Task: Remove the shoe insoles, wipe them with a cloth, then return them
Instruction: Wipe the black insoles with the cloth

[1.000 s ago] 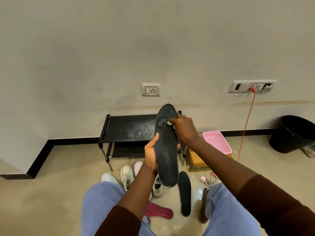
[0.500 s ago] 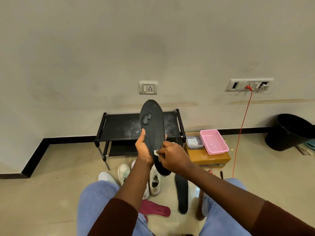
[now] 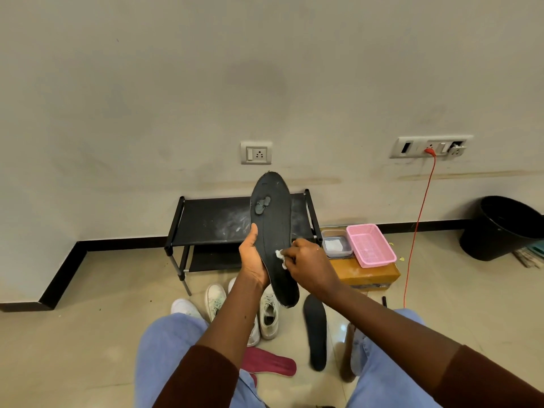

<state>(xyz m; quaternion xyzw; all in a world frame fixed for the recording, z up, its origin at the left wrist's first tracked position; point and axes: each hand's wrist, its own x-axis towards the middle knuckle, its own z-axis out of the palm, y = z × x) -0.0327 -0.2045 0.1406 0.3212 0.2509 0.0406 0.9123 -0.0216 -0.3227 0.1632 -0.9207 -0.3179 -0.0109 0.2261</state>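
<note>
Black foam insole (image 3: 275, 240), long & flat, is held upright at chest height in front of a seated person, toe end up, with worn grey patches near the top. Left hand (image 3: 252, 259) wraps its left edge about mid-length, thumb up along the rim, fingers behind. Right hand (image 3: 307, 265) is pinched shut on a small white cloth (image 3: 280, 256), pressed to the insole's lower-middle face.

Vs 1 s ago: the cloth was up near the toe by the grey patches; half a sec ago it had dropped to the heel half, and it sits there now. So one top-to-bottom wipe stroke looks about done. Judgement: still mid-wiping, nothing returned yet.

Below, between blue-jeaned knees, on the beige tile floor (image 3: 88, 334): a maroon insole (image 3: 269, 363) lying flat, a second black insole (image 3: 315, 331) to its right, and white lace-up sneakers (image 3: 269, 312) just beyond.

Farther back: a black metal shoe rack (image 3: 217, 222) w/ dusty top against the wall; right of it a yellow-brown box (image 3: 368, 273) carrying a pink plastic basket (image 3: 371, 245) & a clear tub. Far right, a black bin (image 3: 506, 228); an orange cord (image 3: 418, 225) runs up to a wall socket.
</note>
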